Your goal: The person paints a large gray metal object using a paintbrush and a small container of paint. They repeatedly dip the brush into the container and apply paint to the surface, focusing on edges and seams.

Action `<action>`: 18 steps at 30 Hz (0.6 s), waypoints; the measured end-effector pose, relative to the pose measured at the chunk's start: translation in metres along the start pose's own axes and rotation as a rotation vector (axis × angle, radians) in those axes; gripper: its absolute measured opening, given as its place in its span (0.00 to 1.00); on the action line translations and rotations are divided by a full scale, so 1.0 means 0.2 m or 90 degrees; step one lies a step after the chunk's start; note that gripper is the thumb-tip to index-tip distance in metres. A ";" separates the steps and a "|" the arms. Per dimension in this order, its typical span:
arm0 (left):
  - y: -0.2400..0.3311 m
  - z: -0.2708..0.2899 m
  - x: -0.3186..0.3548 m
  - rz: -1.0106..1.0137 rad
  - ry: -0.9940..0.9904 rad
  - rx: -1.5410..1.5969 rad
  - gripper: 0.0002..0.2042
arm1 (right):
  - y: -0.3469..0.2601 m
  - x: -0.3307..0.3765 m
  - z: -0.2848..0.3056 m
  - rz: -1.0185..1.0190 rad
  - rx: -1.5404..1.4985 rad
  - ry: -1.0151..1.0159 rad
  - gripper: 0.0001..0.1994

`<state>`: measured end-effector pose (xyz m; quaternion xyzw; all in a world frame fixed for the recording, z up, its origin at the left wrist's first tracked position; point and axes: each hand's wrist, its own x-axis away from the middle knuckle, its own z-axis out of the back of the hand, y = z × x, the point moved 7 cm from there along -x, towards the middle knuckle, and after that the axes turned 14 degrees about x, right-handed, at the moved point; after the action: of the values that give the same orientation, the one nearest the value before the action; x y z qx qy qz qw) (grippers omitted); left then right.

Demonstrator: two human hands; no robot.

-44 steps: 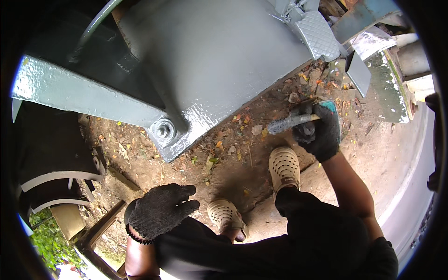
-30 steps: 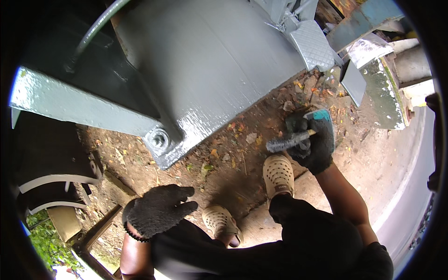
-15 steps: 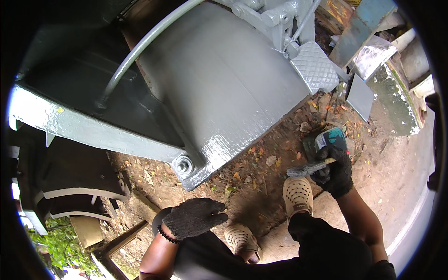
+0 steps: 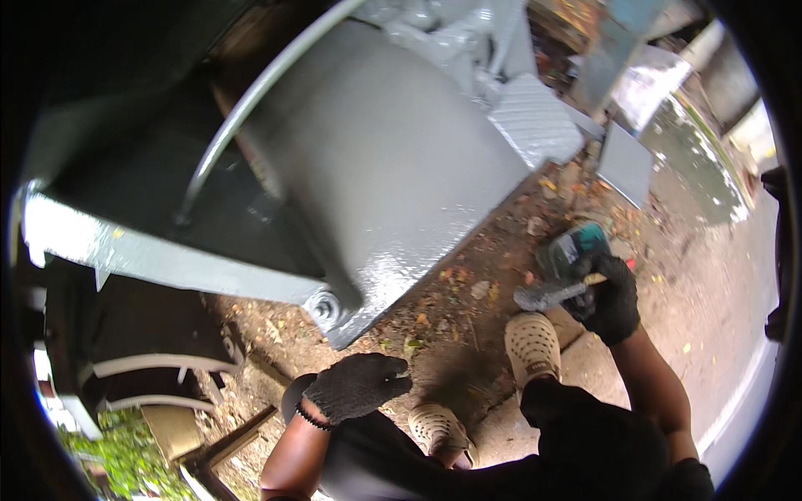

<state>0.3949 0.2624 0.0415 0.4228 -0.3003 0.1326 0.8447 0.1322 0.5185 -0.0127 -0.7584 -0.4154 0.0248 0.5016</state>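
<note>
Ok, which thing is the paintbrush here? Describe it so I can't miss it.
Start at the big grey-painted metal body and drop to the leaf-strewn ground on its right. There the gloved right hand holds the paintbrush: its bristles are grey with paint, unlike the small teal can just above it.

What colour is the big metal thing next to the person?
Grey. The big metal panel is glossy grey, shown in the head view.

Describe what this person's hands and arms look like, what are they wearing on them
Both hands wear black knitted work gloves with a nubbly texture: left hand, right hand. A thin dark beaded band circles the left wrist just behind the glove cuff. Both forearms are bare; no sleeves reach them.
</note>
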 end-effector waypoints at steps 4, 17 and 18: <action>0.13 -0.01 -0.14 -0.008 -0.077 -0.009 0.35 | -0.15 0.15 0.32 0.157 0.208 0.058 0.17; 0.57 -0.24 -1.52 -0.196 -0.012 -0.124 0.46 | 0.35 0.24 1.04 0.263 -0.271 0.471 0.13; 0.62 -0.28 -1.54 -0.243 -0.025 -0.117 0.46 | 0.37 0.23 1.07 0.249 -0.056 0.545 0.15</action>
<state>0.1165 0.3907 -0.0970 0.3956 -0.2422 -0.0658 0.8834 0.1100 0.6949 -0.1588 -0.7849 -0.0216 -0.2138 0.5812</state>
